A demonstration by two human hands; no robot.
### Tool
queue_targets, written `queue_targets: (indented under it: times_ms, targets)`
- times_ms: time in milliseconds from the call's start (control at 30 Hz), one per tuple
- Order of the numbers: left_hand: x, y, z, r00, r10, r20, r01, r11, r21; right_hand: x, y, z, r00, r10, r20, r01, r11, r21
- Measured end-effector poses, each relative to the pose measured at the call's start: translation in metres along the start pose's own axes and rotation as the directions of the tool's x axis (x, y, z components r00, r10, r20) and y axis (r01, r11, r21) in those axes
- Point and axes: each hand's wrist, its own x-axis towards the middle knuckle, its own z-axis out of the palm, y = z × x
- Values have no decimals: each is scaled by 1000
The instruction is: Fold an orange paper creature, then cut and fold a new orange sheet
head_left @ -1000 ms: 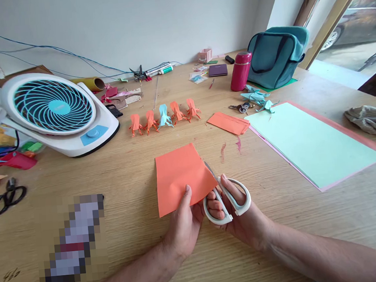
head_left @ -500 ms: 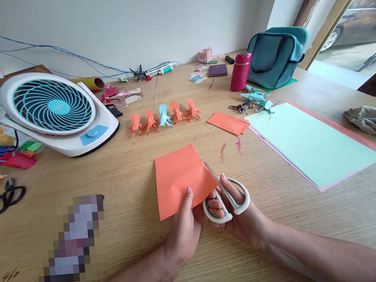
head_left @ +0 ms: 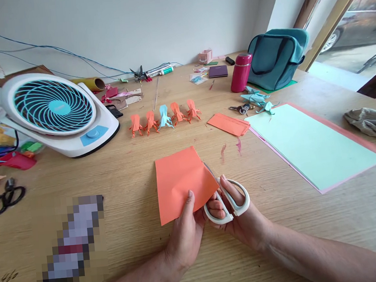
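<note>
My left hand (head_left: 184, 231) pinches the near edge of an orange paper sheet (head_left: 180, 179), thumb on top, holding it just above the wooden table (head_left: 128, 177). My right hand (head_left: 239, 217) grips white-handled scissors (head_left: 226, 201) with fingers through the loops. The blades point away from me along the sheet's right edge, and their tips are hidden behind the paper.
A row of small orange and blue folded paper figures (head_left: 164, 116) stands beyond the sheet. A stack of orange paper (head_left: 228, 123) and large mint and pink sheets (head_left: 310, 145) lie to the right. A white fan (head_left: 53, 111) and black scissors (head_left: 4, 198) sit left; a red bottle (head_left: 241, 71) and teal bag (head_left: 276, 56) behind.
The orange sheet and both hands have shifted very slightly; the grip on paper and scissors is the same.
</note>
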Motion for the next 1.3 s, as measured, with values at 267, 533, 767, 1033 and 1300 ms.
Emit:
queue_targets:
  times_ms: [267, 533, 767, 1033, 1300]
  targets:
    - [-4, 0, 3, 998, 0, 64, -1, 1000, 12, 2, -3, -2, 998, -48, -28, 47, 999, -18]
    - [-8, 1, 6, 985, 54, 161, -56, 998, 6, 3, -18, -1, 992, -122, -43, 117, 988, -101]
    - [-2, 4, 3, 989, 2, 145, -3, 1000, 2, 3, -36, 0, 988, -153, -22, 145, 965, -221]
    - [12, 10, -8, 998, 22, 64, -22, 1000, -7, 5, -90, -15, 895, -445, 20, -30, -103, -994]
    - [25, 11, -14, 998, -8, 56, 11, 998, -56, 7, -116, -34, 799, -574, 178, -399, -729, -557]
